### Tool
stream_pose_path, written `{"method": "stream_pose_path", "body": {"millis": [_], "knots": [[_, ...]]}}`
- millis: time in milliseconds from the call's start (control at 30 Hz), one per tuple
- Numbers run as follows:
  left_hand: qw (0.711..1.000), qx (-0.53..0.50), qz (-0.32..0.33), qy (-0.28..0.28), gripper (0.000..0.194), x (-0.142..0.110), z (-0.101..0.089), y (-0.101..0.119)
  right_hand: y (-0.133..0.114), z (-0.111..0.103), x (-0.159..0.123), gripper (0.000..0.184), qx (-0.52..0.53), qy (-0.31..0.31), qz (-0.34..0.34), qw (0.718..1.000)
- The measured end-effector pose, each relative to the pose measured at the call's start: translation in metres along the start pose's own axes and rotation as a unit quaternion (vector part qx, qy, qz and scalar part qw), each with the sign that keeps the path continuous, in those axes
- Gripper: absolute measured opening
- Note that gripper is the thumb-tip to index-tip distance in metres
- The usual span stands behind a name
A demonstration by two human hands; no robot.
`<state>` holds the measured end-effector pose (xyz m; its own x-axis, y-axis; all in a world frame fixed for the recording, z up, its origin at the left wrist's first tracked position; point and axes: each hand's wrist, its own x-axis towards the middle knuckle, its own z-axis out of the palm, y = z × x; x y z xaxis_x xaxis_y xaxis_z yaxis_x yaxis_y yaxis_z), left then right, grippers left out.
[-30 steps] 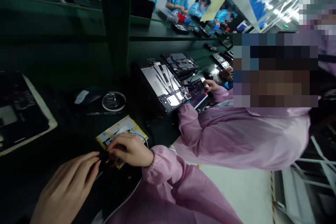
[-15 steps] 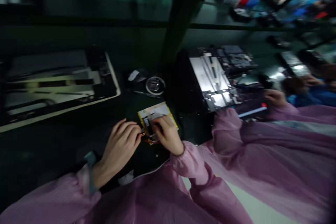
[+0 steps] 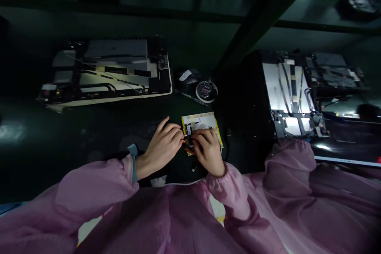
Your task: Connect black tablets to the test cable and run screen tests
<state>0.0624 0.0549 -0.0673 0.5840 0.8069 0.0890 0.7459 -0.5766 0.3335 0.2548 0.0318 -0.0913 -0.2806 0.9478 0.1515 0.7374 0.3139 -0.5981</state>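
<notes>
In front of me lies a flat white piece with yellow edges (image 3: 212, 120), which looks like a battery pack. A small black board (image 3: 188, 129) with a pale label sits on its left part. My left hand (image 3: 166, 143) is at its left edge, thumb and fingertips pinched together near orange flex cables (image 3: 188, 143); what they grip is too small to make out. My right hand (image 3: 209, 149) rests over the pack's lower part, fingers curled down and closed by the board. Its fingertips hide what they hold or press.
Behind the pack are a round dish (image 3: 206, 92) with small parts, a black mouse (image 3: 189, 76) and a thin pen-like tool (image 3: 192, 97). An opened tablet-like device (image 3: 116, 71) lies left, and stacked ones (image 3: 282, 87) stand right. A co-worker's pink sleeve (image 3: 293, 162) is close on my right.
My view has turned left and steadied, so everything sits farther right in the picture. The co-worker's hands have left view. Both my hands stay at the yellow-edged pack.
</notes>
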Motion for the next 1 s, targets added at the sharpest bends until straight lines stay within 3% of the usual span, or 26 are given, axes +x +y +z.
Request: {"method": "stream_pose_path", "body": {"millis": [767,1000], "knots": [[0.999,-0.042,-0.001,-0.009,0.019,0.003,0.005,-0.003,0.002,-0.007,0.000,0.026,0.001,-0.032,-0.034,0.999],[0.999,-0.043,0.002,-0.003,0.020,0.004,0.004,-0.003,-0.015,-0.005,0.002,0.025,-0.110,-0.063,-0.036,0.991]]}}
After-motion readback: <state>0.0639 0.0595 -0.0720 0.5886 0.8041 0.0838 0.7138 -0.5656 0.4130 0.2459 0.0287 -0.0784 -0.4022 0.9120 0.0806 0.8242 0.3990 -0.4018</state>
